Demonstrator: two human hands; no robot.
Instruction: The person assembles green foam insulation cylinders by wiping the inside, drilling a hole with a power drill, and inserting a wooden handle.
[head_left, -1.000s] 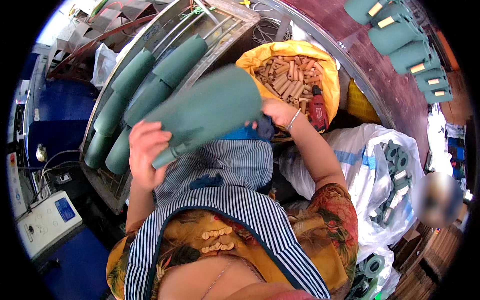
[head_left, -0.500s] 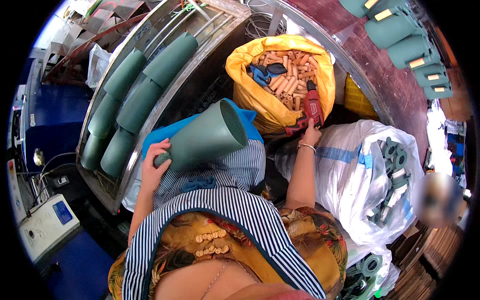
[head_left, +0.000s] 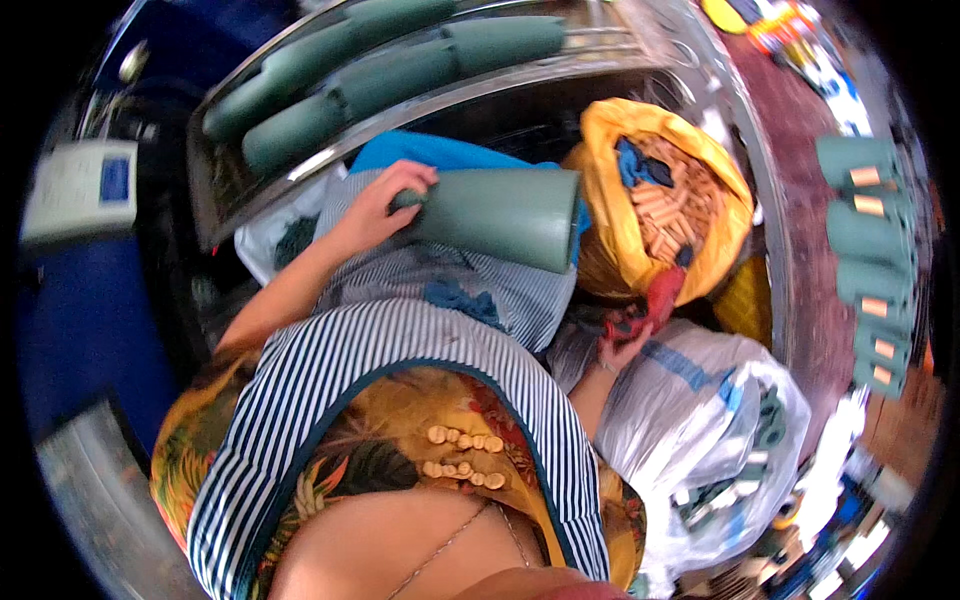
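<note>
On the lap, the left hand (head_left: 385, 205) grips the green cone's (head_left: 500, 215) narrow end, steadying it; the right hand (head_left: 622, 345) clasps a red tool (head_left: 650, 300) beside the yellow sack (head_left: 720, 165).

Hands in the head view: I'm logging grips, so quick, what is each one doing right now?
Left hand: closed around the narrow end of the green cone, lying across the lap.
Right hand: closed on the red tool beside the yellow bag.
</note>
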